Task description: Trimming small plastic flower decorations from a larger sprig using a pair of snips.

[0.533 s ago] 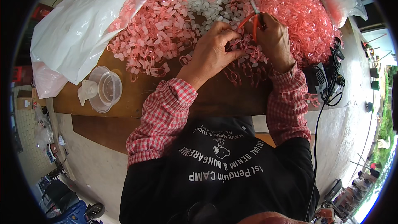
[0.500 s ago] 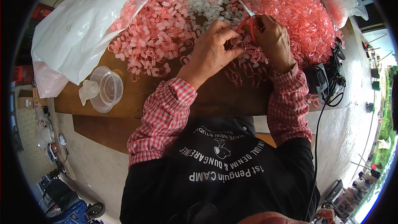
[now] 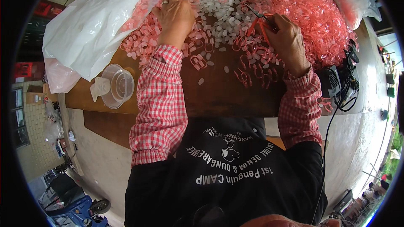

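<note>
My left hand (image 3: 176,19), with a ring on one finger, reaches into the pile of pale pink plastic loops with flat tabs (image 3: 145,38). Its fingers bend down among the pieces, and their tips are hidden. In my right hand (image 3: 286,38) is a pair of red-handled snips (image 3: 261,22), gripped by the handles. The metal jaws (image 3: 253,11) point up and left, over small whitish oval tabs (image 3: 221,10). Below the snips lie several darker pink loops (image 3: 256,56) on the brown tabletop (image 3: 219,96).
A large heap of glossy pink pieces (image 3: 311,25) fills the far right. Left stand a white plastic sack (image 3: 94,33) and a clear round tub (image 3: 126,88) with a small crumpled pale thing. Black cables (image 3: 347,82) hang over the right edge. A clear bag (image 3: 351,0) lies beyond the heap.
My left hand has moved away from the snips, left and farther out into the pale pink pile. My right hand still holds the snips. Loose oval tabs and a pink loop now show mid-table.
</note>
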Demonstrator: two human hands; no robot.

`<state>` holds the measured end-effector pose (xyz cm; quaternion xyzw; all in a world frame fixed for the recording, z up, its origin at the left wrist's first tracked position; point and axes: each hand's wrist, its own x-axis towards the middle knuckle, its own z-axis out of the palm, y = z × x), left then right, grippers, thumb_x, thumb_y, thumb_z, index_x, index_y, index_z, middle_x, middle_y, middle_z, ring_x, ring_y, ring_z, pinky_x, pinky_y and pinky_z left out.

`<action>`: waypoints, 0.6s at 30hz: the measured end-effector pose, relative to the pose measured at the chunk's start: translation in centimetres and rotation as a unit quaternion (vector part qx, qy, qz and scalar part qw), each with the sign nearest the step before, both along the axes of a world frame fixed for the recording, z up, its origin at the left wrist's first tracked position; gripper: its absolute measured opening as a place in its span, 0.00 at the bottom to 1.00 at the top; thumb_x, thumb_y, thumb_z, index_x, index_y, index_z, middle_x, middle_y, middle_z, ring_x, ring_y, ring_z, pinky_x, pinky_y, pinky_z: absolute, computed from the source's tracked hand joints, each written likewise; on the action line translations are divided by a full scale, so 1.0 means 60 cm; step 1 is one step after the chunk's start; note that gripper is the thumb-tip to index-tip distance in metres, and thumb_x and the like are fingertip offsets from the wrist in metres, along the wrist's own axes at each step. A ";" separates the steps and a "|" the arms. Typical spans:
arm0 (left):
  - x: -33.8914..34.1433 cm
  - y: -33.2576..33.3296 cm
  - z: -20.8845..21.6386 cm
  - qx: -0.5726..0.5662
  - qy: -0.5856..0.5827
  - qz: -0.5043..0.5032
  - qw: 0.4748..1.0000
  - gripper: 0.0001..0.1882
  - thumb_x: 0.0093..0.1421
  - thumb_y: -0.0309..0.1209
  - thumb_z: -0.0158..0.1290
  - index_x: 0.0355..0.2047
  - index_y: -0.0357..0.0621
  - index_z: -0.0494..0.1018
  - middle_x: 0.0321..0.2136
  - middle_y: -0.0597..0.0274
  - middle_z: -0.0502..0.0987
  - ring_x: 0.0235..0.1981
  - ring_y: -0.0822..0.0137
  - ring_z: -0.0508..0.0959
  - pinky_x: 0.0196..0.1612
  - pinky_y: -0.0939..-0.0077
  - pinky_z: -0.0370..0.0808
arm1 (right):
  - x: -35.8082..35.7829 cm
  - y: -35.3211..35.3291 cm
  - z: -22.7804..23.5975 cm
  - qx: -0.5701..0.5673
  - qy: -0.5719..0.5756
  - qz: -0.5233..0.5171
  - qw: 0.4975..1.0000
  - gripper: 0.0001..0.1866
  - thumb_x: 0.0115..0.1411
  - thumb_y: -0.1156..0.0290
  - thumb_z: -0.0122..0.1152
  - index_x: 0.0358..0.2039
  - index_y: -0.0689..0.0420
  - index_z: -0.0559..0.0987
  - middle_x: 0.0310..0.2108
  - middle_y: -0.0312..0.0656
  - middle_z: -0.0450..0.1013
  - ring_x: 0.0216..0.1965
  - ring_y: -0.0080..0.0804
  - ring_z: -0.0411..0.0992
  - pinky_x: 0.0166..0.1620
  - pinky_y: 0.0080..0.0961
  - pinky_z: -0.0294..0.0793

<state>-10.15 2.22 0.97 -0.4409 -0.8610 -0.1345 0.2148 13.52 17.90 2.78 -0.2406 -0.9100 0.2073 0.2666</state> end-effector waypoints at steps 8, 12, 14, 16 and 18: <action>0.024 -0.025 0.005 0.100 0.009 -0.049 0.994 0.03 0.58 0.31 0.55 0.30 0.46 0.75 0.34 0.61 0.77 0.39 0.55 0.77 0.53 0.35 0.57 | 0.000 -0.016 0.008 -0.006 0.025 0.048 0.999 0.15 0.54 0.66 0.68 0.29 0.64 0.74 0.27 0.50 0.74 0.26 0.42 0.73 0.31 0.33 0.71; 0.049 -0.030 0.020 0.218 -0.085 -0.129 0.964 0.04 0.59 0.27 0.55 0.34 0.44 0.73 0.27 0.60 0.78 0.29 0.61 0.79 0.50 0.49 0.68 | -0.002 -0.018 0.007 -0.002 0.029 0.060 0.998 0.13 0.55 0.67 0.68 0.31 0.63 0.75 0.28 0.49 0.75 0.25 0.39 0.74 0.30 0.31 0.72; 0.084 -0.025 0.035 0.273 -0.202 -0.171 0.925 0.04 0.59 0.26 0.55 0.35 0.42 0.72 0.28 0.60 0.78 0.28 0.67 0.78 0.44 0.59 0.72 | -0.006 -0.020 -0.001 0.000 0.111 0.068 0.992 0.12 0.56 0.68 0.67 0.35 0.61 0.77 0.30 0.46 0.77 0.23 0.30 0.74 0.28 0.27 0.72; 0.111 -0.019 0.035 0.323 -0.316 -0.212 0.866 0.05 0.60 0.25 0.55 0.36 0.40 0.71 0.28 0.60 0.78 0.27 0.72 0.78 0.39 0.69 0.76 | -0.005 -0.028 0.006 -0.072 0.105 0.058 0.990 0.11 0.57 0.67 0.66 0.37 0.60 0.78 0.30 0.42 0.77 0.23 0.24 0.72 0.27 0.23 0.71; 0.131 -0.016 0.025 0.319 -0.437 -0.240 0.806 0.07 0.61 0.26 0.56 0.38 0.36 0.72 0.29 0.68 0.75 0.31 0.82 0.70 0.32 0.89 0.70 | -0.006 -0.032 0.008 -0.143 0.098 0.046 0.984 0.11 0.59 0.67 0.65 0.39 0.60 0.78 0.30 0.38 0.78 0.22 0.17 0.70 0.26 0.19 0.70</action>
